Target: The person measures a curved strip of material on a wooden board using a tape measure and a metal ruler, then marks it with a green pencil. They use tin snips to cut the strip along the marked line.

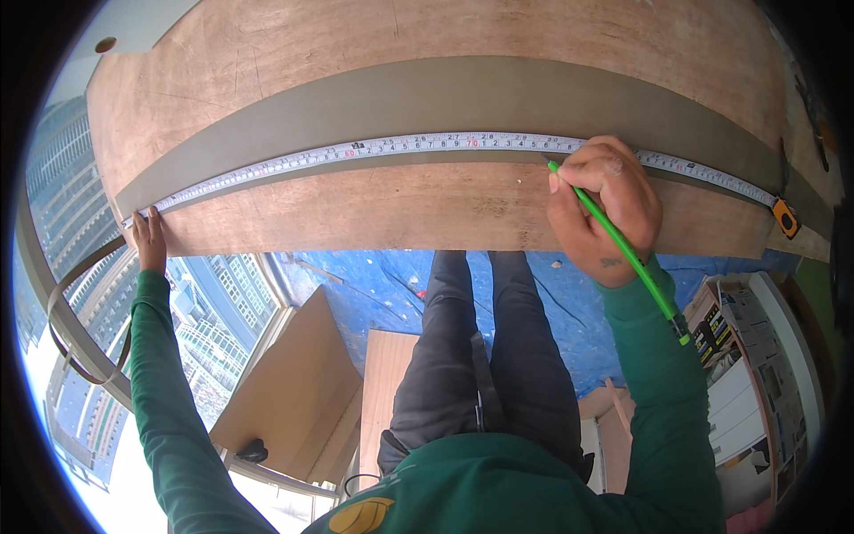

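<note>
A grey-brown strip (463, 98) lies across a reddish wooden board (374, 205). Along the strip's near edge stretches the white blade of a tape measure (285, 164), its orange and black case (785, 217) at the far right. At the board's left edge, my left hand (149, 240) pins the blade's end under its fingertips. My right hand (609, 209) grips a green pencil (614, 233). The pencil's dark tip is at the strip's near edge, just below the blade. My right knuckles cover a short stretch of the blade.
Beyond the window (213, 311) at left, tall buildings show. Blue sheeting (382, 289) covers the floor around my legs. Brown panels (298, 383) lean below the board at left. A shelf-like unit with printed sheets (756, 329) stands at lower right. Dark tools (811, 125) lie far right.
</note>
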